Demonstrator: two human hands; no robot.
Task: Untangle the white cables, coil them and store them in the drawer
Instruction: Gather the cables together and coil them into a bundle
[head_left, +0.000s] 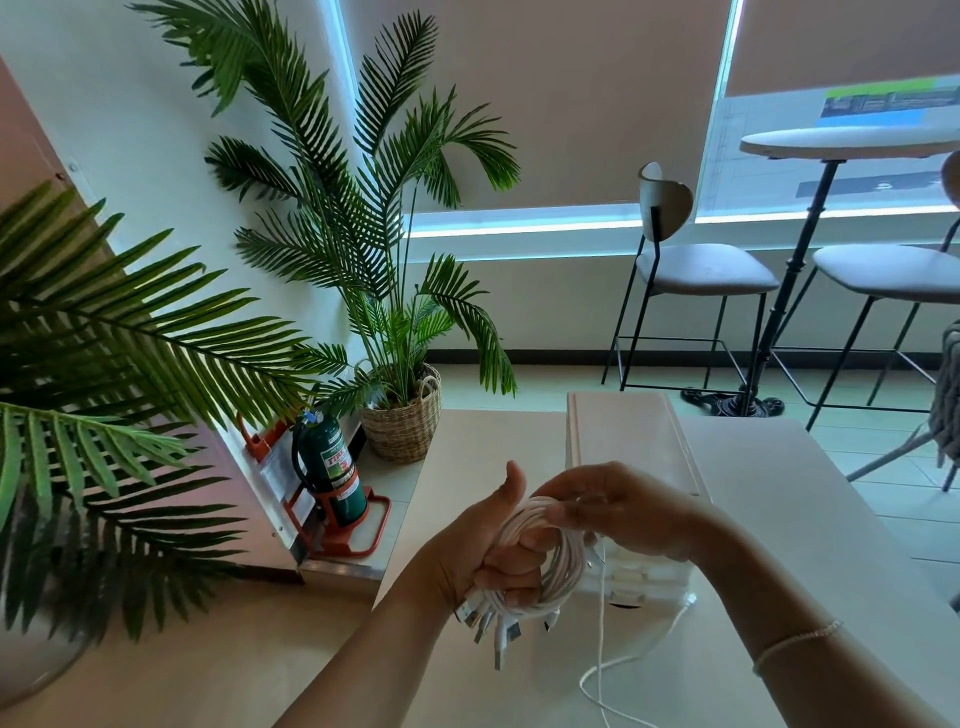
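— How's the left hand (493, 540) set?
— Fist curled, thumb straight up, forearm rising from below.
— What does it grip?
— The coil of white cables (550, 566).
— And the right hand (618, 514)?
— Just beside it, wrist bent, fingers curled over the coil's top, pinching a strand.

white cables (556, 566), green extinguisher (328, 467) w/ red stand (358, 540), beige table (779, 519)

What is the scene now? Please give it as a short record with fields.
left hand: left hand grips the coil of white cables, thumb up
right hand: right hand pinches the top of the coil
loose cable: one strand trails onto the table
plugs: several ends hang below the left hand
drawer unit: white drawer unit stands behind the hands
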